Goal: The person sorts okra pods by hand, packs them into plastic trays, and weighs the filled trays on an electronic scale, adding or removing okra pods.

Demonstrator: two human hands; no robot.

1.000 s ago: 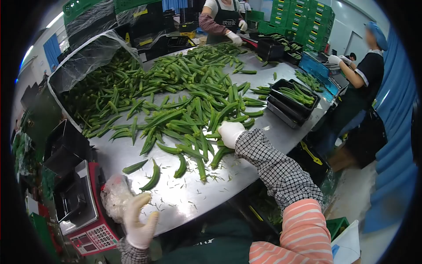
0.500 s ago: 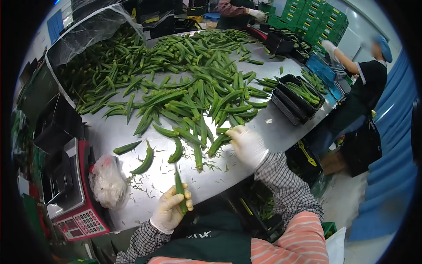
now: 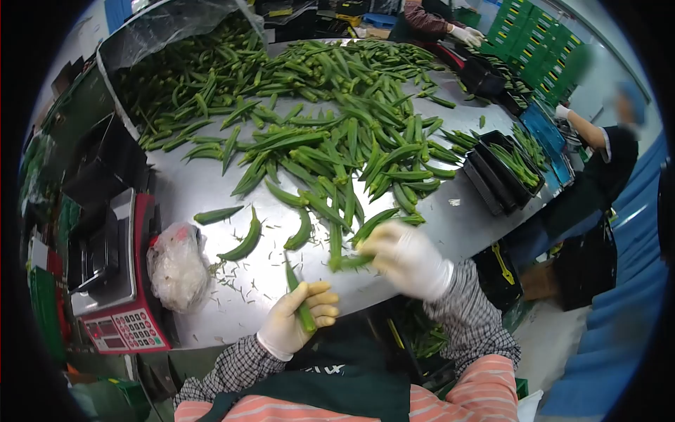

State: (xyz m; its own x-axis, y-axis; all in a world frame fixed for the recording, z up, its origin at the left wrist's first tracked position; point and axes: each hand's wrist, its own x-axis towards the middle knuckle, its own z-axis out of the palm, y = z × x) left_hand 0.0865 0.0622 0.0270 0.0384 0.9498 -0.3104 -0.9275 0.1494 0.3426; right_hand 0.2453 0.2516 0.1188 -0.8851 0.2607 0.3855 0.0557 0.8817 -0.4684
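Note:
My left hand [image 3: 299,320], in a pale glove, holds an okra pod [image 3: 306,315] between thumb and palm near the table's front edge. The pod's tip points up and away, and the fingers are loosely curled. To its right, my gloved right hand [image 3: 408,259] is over the table, closed on a motion-blurred okra pod [image 3: 353,262] that sticks out to the left. Just beyond both hands lie several loose pods, among them a curved okra pod [image 3: 246,238]. A large okra pile [image 3: 337,119] spreads behind them over the metal table [image 3: 274,271].
A red scale [image 3: 126,330] bearing a black tray stands at left, beside a clear plastic bag [image 3: 179,267]. Black trays [image 3: 492,172] with okra sit at right. Two co-workers [image 3: 598,155] [image 3: 429,24] stand around the table. Green crates [image 3: 531,46] are stacked behind.
My right hand has drawn back towards me from the loose pods, with a pod in its fingers. My left hand keeps its pod, its fingers slightly more extended. The view has shifted a little.

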